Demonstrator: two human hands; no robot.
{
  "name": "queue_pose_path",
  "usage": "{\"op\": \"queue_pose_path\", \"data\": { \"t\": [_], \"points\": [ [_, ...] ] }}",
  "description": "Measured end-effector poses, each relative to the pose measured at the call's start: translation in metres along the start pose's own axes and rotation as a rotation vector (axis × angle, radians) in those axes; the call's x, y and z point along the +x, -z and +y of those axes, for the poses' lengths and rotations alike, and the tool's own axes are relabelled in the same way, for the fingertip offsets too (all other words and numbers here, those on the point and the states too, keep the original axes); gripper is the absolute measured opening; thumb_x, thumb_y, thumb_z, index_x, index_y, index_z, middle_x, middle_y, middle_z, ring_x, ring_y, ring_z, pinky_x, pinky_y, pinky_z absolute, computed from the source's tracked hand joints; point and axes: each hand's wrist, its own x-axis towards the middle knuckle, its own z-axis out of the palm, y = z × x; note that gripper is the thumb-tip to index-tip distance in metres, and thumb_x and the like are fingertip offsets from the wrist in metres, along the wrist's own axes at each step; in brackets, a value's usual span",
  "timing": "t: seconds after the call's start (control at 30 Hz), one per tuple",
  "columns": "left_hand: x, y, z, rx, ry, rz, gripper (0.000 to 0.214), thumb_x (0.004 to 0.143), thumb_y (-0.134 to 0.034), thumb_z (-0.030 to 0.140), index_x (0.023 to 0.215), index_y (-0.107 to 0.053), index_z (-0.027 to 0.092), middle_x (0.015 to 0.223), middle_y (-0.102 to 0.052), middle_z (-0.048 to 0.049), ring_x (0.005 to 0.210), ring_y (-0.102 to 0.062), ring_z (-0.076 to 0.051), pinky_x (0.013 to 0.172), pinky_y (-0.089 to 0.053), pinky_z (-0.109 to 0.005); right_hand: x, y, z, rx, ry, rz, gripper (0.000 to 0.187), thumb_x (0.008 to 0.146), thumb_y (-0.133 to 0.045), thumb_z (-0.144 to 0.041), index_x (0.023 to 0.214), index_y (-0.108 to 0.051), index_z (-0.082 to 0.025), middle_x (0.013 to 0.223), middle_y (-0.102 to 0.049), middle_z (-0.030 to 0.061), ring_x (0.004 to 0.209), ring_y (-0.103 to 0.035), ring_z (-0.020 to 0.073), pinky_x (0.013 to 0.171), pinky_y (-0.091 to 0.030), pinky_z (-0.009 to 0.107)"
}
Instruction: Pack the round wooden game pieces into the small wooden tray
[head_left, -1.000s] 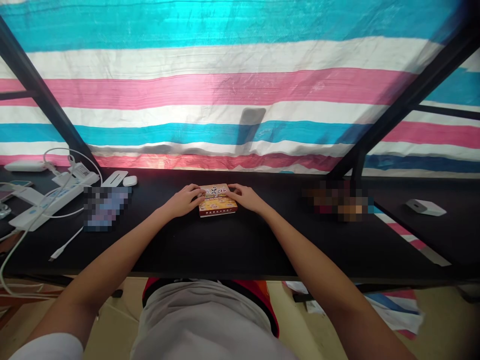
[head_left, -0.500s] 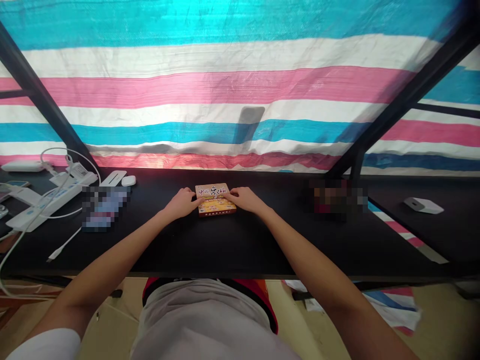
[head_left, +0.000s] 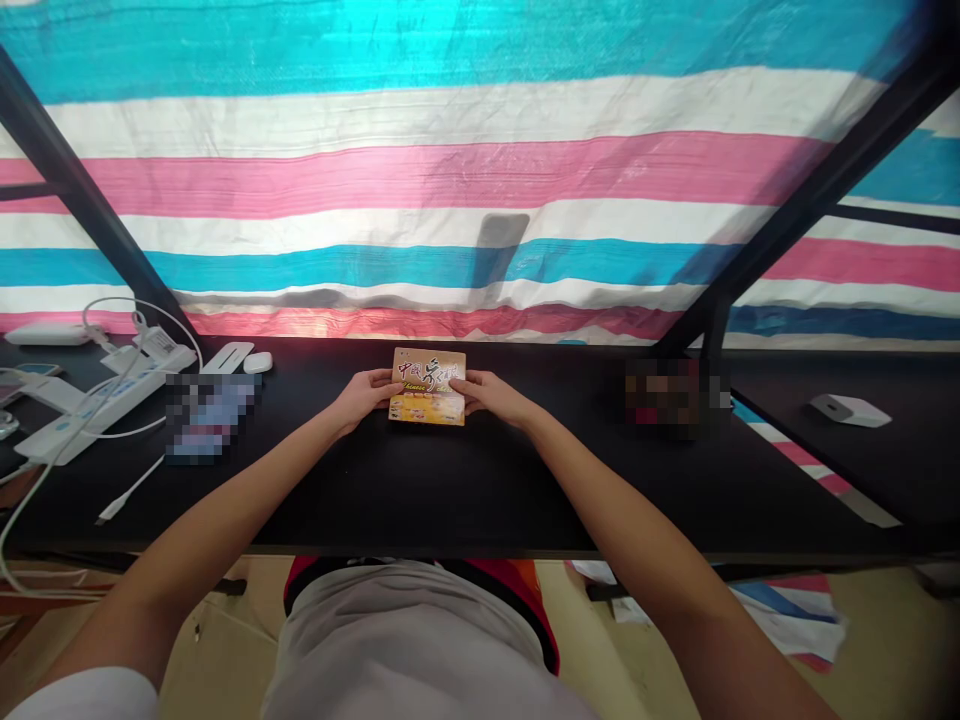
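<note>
A small flat orange and yellow box (head_left: 427, 387) with printed lettering is held at the middle of the black desk (head_left: 450, 490), tilted up so its top faces me. My left hand (head_left: 365, 393) grips its left edge with fingers curled round it. My right hand (head_left: 491, 394) grips its right edge the same way. Whether the box's near edge still touches the desk I cannot tell.
A white power strip (head_left: 105, 400) with cables, a white cable end (head_left: 127, 490) and small white devices (head_left: 232, 357) lie at the left. A white adapter (head_left: 851, 410) sits on the right-hand desk. Black frame bars (head_left: 787, 220) and a striped tarp (head_left: 480, 170) stand behind.
The box lay flat on the desk under my fingers; now both hands have tipped it up, so its face is turned toward me.
</note>
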Motion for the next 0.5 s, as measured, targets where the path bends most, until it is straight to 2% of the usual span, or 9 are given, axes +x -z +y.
{"op": "queue_pose_path", "data": {
  "t": [0.13,0.23,0.4,0.5],
  "points": [
    [0.0015,0.0025,-0.0006,0.021,0.021,0.0,0.054,0.059,-0.082,0.035,0.104,-0.063,0.012,0.106,-0.068,-0.013,0.099,-0.064,-0.026,0.088,-0.052,-0.041,0.0017,0.0002,0.0019,-0.051,0.023,0.015,0.038,0.081,-0.061,-0.044,0.104,-0.063,-0.014,0.094,-0.069,0.0095,0.07,-0.063,0.014,0.056,-0.052,0.022],
    [0.0026,0.0033,-0.0021,0.032,-0.014,-0.014,0.055,0.061,-0.081,0.035,0.107,-0.061,0.011,0.106,-0.068,-0.0132,0.099,-0.064,-0.026,0.087,-0.052,-0.041,0.0037,0.0011,0.0036,-0.071,0.062,0.035,0.04,0.08,-0.062,-0.044,0.105,-0.063,-0.014,0.096,-0.069,0.0096,0.074,-0.064,0.0152,0.057,-0.052,0.022],
    [0.0063,0.0064,-0.0067,0.098,-0.13,-0.02,0.055,0.065,-0.077,0.036,0.109,-0.056,0.012,0.109,-0.066,-0.0138,0.099,-0.063,-0.027,0.085,-0.051,-0.043,0.0068,0.0016,0.0076,-0.115,0.166,0.086,0.039,0.079,-0.061,-0.046,0.103,-0.062,-0.015,0.102,-0.068,0.0099,0.087,-0.064,0.0208,0.062,-0.054,0.028],
    [0.009,0.0093,-0.0087,0.154,-0.243,-0.036,0.052,0.067,-0.075,0.034,0.109,-0.054,0.012,0.107,-0.066,-0.0131,0.097,-0.063,-0.026,0.089,-0.049,-0.044,0.0065,0.0021,0.0075,-0.216,0.253,0.169,0.037,0.079,-0.06,-0.046,0.101,-0.063,-0.017,0.099,-0.068,0.0084,0.09,-0.063,0.022,0.069,-0.053,0.033]
  ]
}}
